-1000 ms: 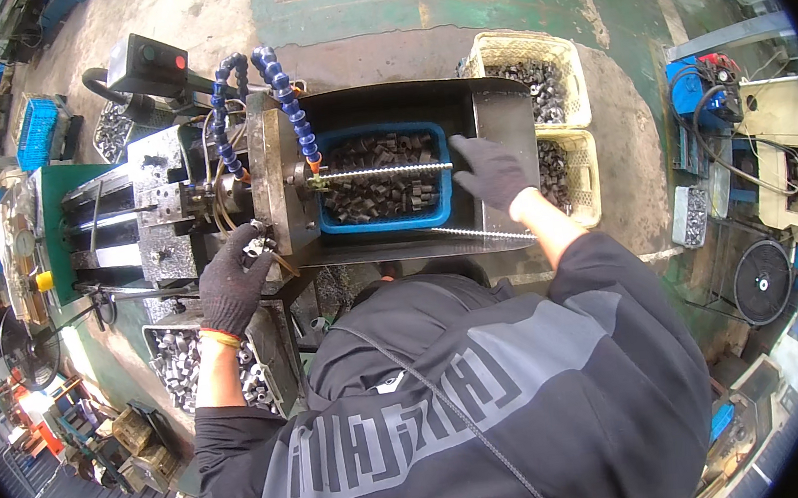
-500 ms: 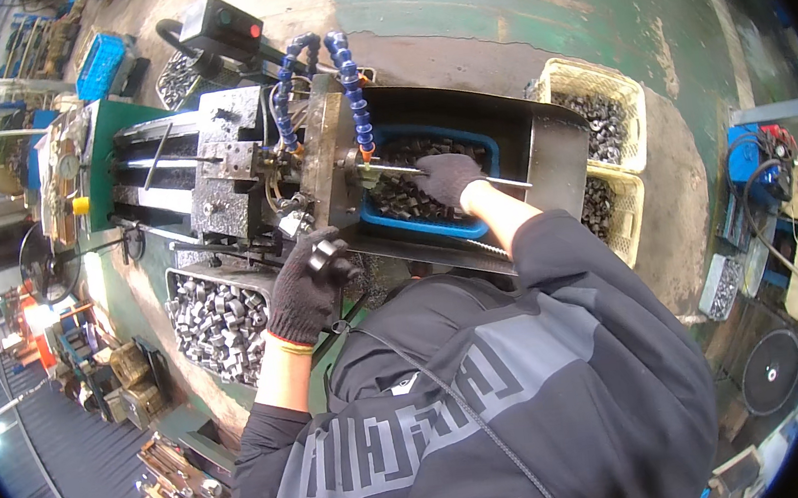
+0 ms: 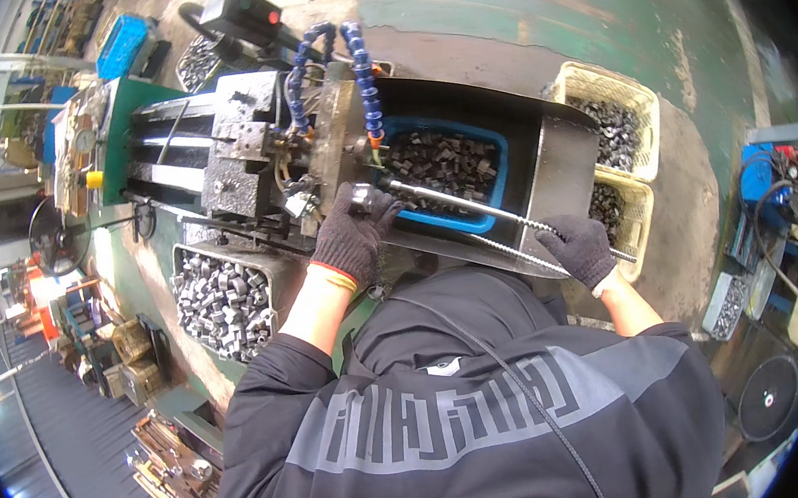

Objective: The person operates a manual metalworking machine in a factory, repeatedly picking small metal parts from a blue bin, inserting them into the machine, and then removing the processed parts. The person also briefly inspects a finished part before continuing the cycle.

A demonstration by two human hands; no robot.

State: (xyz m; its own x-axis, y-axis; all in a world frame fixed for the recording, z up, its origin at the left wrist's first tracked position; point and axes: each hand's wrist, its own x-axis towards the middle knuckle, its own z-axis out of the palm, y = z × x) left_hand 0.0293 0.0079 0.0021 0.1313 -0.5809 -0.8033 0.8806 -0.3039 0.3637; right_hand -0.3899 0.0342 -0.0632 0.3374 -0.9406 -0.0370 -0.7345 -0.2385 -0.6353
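My left hand [image 3: 351, 239], in a dark knit glove, is closed around a small shiny metal ring-like part [image 3: 364, 197] beside the machine's upright plate [image 3: 332, 124]. The part is at the left end of a long metal rod [image 3: 473, 204]; whether they touch I cannot tell. My right hand [image 3: 578, 246], gloved too, grips the rod near its right end, the tip showing past the fingers. A second, ridged rod [image 3: 518, 253] runs below the first toward the same hand. Under the rod is a blue basket [image 3: 504, 163] of dark metal pieces.
Blue segmented coolant hoses [image 3: 365, 81] hang above the rod's left end. A bin [image 3: 273, 308] of shiny metal parts stands to the left of my body. Cream crates [image 3: 652, 122] of dark parts stand at right, beyond the metal tray's edge [image 3: 562, 166].
My right hand has moved right and toward me, from over the blue basket to the rod's right end. My left hand has brought the ring-like part up and right to the rod's left end.
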